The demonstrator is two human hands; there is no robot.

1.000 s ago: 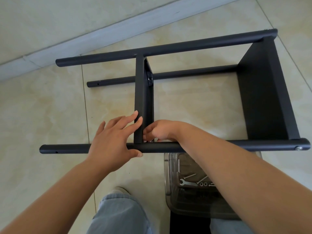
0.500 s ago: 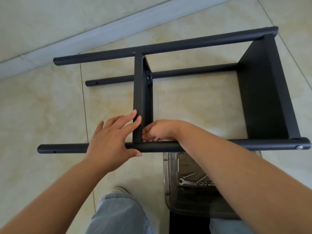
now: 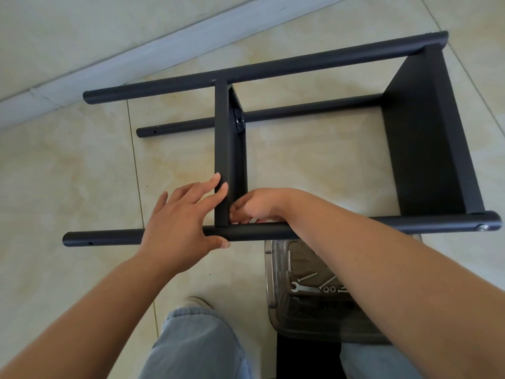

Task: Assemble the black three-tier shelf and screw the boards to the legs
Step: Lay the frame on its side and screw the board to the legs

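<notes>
Lying on its side on tiled floor [image 3: 68, 170], black shelf frame [image 3: 426, 132] sits as half second back, only slightly shifted in view. Near leg [image 3: 355, 227] spans across front of me; middle board [image 3: 222, 160] stands on edge, butted against it. My left hand [image 3: 180, 222] unchanged: fingers straight against board, thumb under near leg. My right hand [image 3: 257, 205] still curled at board-leg joint; cannot tell what fingertips hold. Clear tray [image 3: 273, 283] under forearm holds small wrench [image 3: 303, 288], screws.

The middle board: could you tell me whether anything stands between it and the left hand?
Nothing visible does: the left hand already touches the middle board with straight fingers, its thumb under the near leg.
</notes>
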